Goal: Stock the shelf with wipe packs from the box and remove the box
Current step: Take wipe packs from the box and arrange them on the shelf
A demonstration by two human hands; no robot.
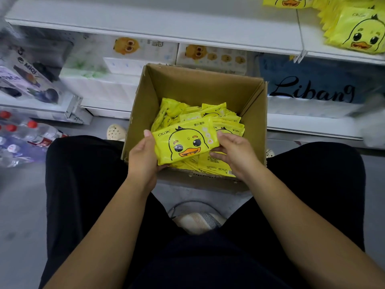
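Observation:
An open cardboard box (200, 84) stands on the floor between my knees, with several yellow duck-print wipe packs (210, 115) lying loose inside. Over the box's near side I hold a small stack of wipe packs (185, 142), duck face up. My left hand (143, 155) grips its left end, thumb on top. My right hand (235, 151) grips its right end, fingers underneath. More yellow wipe packs (358, 30) stand on the white shelf (187, 24) at the upper right.
Tissue packages (129, 57) fill the lower shelf behind the box. A blue "Libang" package (312, 88) sits to the right. Water bottles with red caps (25, 134) lie on the floor at left. A stool's striped cushion (200, 222) shows under me.

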